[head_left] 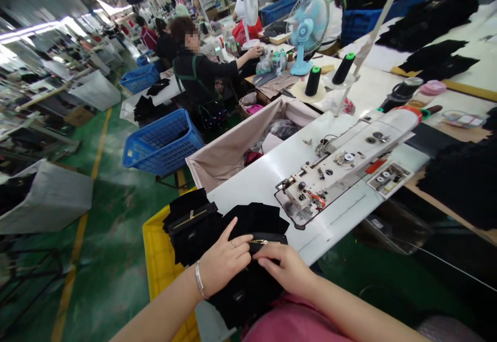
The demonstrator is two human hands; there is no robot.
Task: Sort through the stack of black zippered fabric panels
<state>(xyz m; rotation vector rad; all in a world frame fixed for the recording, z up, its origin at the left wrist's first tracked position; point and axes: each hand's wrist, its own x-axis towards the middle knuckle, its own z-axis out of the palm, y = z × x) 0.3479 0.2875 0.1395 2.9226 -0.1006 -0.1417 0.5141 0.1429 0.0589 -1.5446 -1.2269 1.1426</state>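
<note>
My left hand (223, 259) pinches the top black fabric piece (256, 220) of a stack at the near edge of the white sewing table (256, 176). A brass zipper (259, 241) runs along that piece's near edge, right at my fingertips. My right hand (285, 267) rests on the same piece beside the left, fingers curled on the zipper edge. A silver bracelet circles my left wrist. A second stack of black pieces (190, 225) with a zipper lies to the left, over a yellow crate (161, 259). The sewing machine (341, 168) stands farther right on the table.
A beige cloth bin (229, 150) hangs off the table's far side. A blue basket (163, 143) stands on the green floor beyond. Black thread cones (312, 80) and a blue fan (306, 34) sit behind. A person in black (198, 73) works at another table.
</note>
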